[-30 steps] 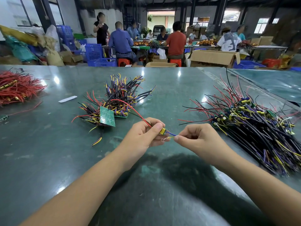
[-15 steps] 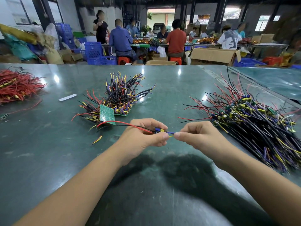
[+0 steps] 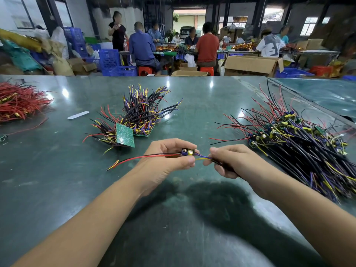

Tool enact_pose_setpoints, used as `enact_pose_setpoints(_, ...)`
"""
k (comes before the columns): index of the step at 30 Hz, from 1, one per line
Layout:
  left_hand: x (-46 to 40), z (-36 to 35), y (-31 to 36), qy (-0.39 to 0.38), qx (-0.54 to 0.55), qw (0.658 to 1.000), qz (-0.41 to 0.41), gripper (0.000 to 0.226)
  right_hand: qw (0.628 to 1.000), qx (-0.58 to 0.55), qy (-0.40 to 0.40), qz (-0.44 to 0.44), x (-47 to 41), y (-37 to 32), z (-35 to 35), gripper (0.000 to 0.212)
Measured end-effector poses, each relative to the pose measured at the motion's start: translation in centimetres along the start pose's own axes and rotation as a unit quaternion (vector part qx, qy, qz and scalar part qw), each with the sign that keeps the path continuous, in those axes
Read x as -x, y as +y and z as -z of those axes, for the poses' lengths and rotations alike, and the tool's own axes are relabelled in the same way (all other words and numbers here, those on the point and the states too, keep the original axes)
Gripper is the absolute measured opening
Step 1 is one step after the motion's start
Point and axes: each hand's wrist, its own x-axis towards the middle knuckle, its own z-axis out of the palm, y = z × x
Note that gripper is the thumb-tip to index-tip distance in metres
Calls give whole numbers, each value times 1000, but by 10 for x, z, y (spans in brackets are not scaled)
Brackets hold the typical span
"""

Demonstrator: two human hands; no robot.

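Above the near middle of the desk (image 3: 57, 189), we hold a small wired part (image 3: 187, 152) between our two hands. Our left hand (image 3: 169, 157) pinches it, thumb below and fingers curled over the top, so that its tiny dark and yellow pieces show at the fingertips. From it the red and black wires (image 3: 146, 157) run to the left, past our palm and out over the desk. On the other side the purple and yellow wires (image 3: 202, 158) cross the short gap to our right hand (image 3: 231, 160), which is curled round them and round a black lead that passes on under the fingers. The two hands are near each other but do not touch.

Beyond our left hand lies a heap of boards (image 3: 142, 112) with wires standing up from it, and a green board (image 3: 124, 135) leans at its front. To the right a large pile of wired parts (image 3: 300, 147) spreads along the desk. At the far left lies a bundle of red wires (image 3: 19, 102), and a white strip (image 3: 78, 115) lies between that bundle and the heap.
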Motion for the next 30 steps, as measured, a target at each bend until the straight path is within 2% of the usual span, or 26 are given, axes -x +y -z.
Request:
enact_pose_setpoints(3,1,-2,1,-7,-37,999,-24,29,998,23,-49,-36,2,0,4,33)
enact_pose_setpoints(8,0,-3,-1,5,-42,999,-21,28,994,-58,-65,-61,1,2,8,25)
enact_pose_setpoints(13,-2,-3,-4,21,-10,1000,-2,19,999,3,10,49,0,3,3,21)
enact_pose_setpoints(18,-2,-6,-3,50,-106,989,-90,23,991,6,90,97,-4,9,-4,21)
enact_pose_setpoints(20,-3,-6,-4,75,-105,988,-88,20,985,10,115,126,-5,10,-6,20)
enact_pose_setpoints(22,-3,-7,-4,77,-18,996,-49,12,979,34,124,159,-5,12,-10,19)
enact_pose_setpoints(25,-4,-8,-4,54,123,991,4,19,971,82,107,198,-4,16,-13,18)
enact_pose_setpoints(28,-5,-7,-1,43,190,980,34,22,965,98,105,219,-4,19,-14,17)
enact_pose_setpoints(30,-6,-8,2,36,228,972,45,23,951,103,131,261,-3,19,-16,15)
